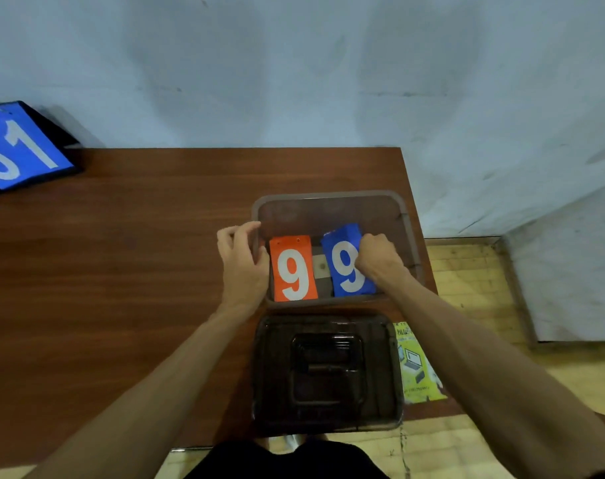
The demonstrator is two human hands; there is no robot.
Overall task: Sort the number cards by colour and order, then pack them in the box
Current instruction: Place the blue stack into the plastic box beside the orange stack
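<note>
A clear brownish plastic box stands on the wooden table near its right edge. Inside it on the left lies an orange card stack showing a white 9. To its right sits a blue card stack, also showing a 9 and tilted slightly. My right hand reaches into the box, fingers closed on the blue stack's right edge. My left hand rests against the outside of the box's left wall, fingers loosely curled, holding nothing.
The box's dark lid lies handle-up on the table just in front of the box. A yellow-green leaflet sits beside the lid at the table's right edge. A blue scoreboard showing a 1 stands at far left.
</note>
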